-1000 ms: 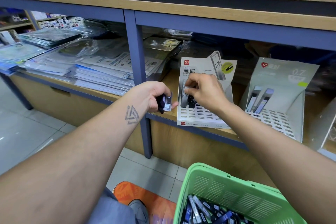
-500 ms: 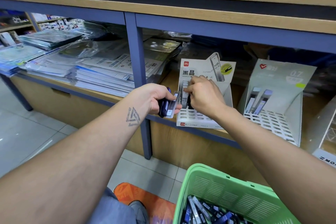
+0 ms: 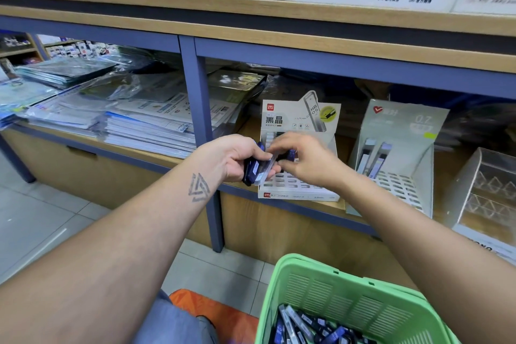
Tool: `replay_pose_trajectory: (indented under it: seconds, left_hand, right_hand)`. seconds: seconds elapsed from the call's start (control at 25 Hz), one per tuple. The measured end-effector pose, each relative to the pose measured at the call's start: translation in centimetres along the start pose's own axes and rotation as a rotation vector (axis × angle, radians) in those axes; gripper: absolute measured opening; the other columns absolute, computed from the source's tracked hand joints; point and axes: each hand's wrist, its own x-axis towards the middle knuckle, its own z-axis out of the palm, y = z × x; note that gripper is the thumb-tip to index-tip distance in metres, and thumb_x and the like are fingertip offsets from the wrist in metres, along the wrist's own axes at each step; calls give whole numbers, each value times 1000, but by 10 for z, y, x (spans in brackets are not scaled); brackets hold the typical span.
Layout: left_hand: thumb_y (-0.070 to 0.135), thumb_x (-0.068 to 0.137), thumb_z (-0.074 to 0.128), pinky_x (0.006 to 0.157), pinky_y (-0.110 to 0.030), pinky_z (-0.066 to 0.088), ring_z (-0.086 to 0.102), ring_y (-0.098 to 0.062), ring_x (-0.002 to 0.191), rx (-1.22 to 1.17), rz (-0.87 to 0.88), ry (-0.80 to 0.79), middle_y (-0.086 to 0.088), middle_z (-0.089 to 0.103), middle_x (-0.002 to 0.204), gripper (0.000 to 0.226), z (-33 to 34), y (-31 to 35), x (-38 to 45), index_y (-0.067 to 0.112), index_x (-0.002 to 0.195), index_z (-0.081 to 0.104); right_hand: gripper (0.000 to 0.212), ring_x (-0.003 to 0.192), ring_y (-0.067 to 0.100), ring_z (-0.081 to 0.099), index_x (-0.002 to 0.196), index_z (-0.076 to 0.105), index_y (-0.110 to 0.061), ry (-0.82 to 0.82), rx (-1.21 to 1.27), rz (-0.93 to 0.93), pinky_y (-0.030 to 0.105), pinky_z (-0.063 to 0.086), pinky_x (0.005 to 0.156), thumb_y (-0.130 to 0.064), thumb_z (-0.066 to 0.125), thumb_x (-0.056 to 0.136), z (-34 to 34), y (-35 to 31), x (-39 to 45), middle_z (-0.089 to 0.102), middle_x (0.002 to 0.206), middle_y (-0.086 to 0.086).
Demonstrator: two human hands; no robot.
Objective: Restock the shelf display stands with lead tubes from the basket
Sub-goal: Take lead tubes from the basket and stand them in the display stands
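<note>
The left hand (image 3: 234, 158) holds a small bunch of lead tubes (image 3: 258, 169), fingers curled around them. The right hand (image 3: 303, 160) is just beside it, pinching one tube's end (it's blurry). Past both hands stands the white display stand (image 3: 300, 190). The tubes look light, hard and smooth, so they may slip; pinch the sides.

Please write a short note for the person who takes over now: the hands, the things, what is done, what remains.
Left hand grips a small bunch of lead tubes. Right hand pinches one tube from that bunch.
White stand: a few tubes in the back row, most slots empty.
Grey 0.7 stand: two tubes.
Green basket: many tubes left.
Remaining: fill both stands.
</note>
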Motion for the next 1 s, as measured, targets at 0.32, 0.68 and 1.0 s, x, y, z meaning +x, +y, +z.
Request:
replay_pose_trajectory:
  seconds: [0.32, 0.68, 1.0]
  left_hand:
    - [-3, 97, 55, 39, -18, 46, 59, -13, 46, 61, 85, 71, -18, 69, 80, 8, -3, 1, 5, 0, 93, 61]
    - [-10, 87, 67, 35, -15, 29, 42, -6, 41, 64, 254, 87, -2, 63, 60, 17, -4, 3, 4, 6, 83, 63]
    - [0, 94, 51, 42, -17, 40, 49, -13, 48, 8, 110, 154, -10, 53, 71, 18, -21, 6, 11, 6, 77, 51]
  right_hand:
    - [36, 74, 11, 67, 115, 66, -19, 129, 361, 299, 28, 54, 72, -5, 79, 84, -9, 7, -18, 71, 85, 6]
    - [62, 86, 36, 72, 141, 50, -20, 37, 569, 290, 38, 64, 73, -2, 75, 88, -8, -13, -7, 69, 101, 23]
    - [14, 81, 17, 69, 102, 71, -18, 237, 13, 187, 40, 60, 78, -11, 72, 91, 2, -3, 24, 69, 87, -1]
